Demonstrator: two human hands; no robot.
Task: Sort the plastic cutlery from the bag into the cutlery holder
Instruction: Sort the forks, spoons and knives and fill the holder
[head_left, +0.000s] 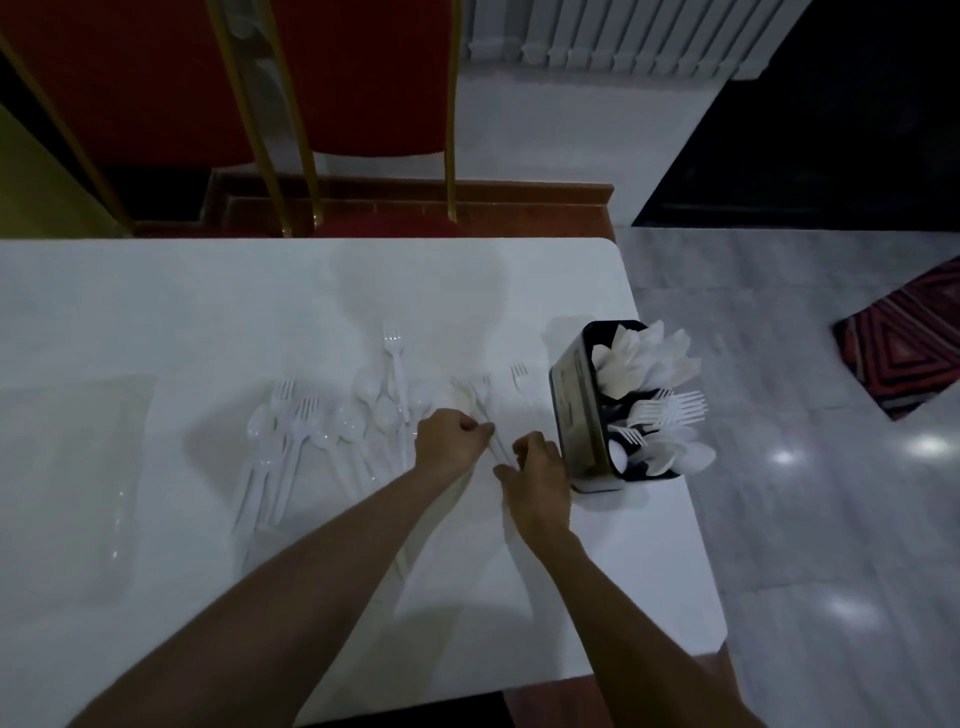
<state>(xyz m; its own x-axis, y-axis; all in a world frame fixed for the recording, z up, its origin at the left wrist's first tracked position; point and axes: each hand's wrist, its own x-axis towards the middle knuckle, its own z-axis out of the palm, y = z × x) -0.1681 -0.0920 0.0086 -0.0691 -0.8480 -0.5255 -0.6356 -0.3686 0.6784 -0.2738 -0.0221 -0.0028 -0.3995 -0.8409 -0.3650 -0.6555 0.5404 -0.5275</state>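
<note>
The big white table (208, 312) lies under both hands. The flat clear bag (72, 467) is far off to the left of the fingers. The black cutlery holder (582, 415) stands just right of the right fingers, with napkins (644, 358) and white cutlery inside. A heap of loose spoons and forks (322, 431) lies just left of the left fingers. The left hand (449, 441) has curled fingers pinching a few thin forks (480, 389) by the handles. The right hand (537, 478) is curled too, pinching the same handles lower down.
</note>
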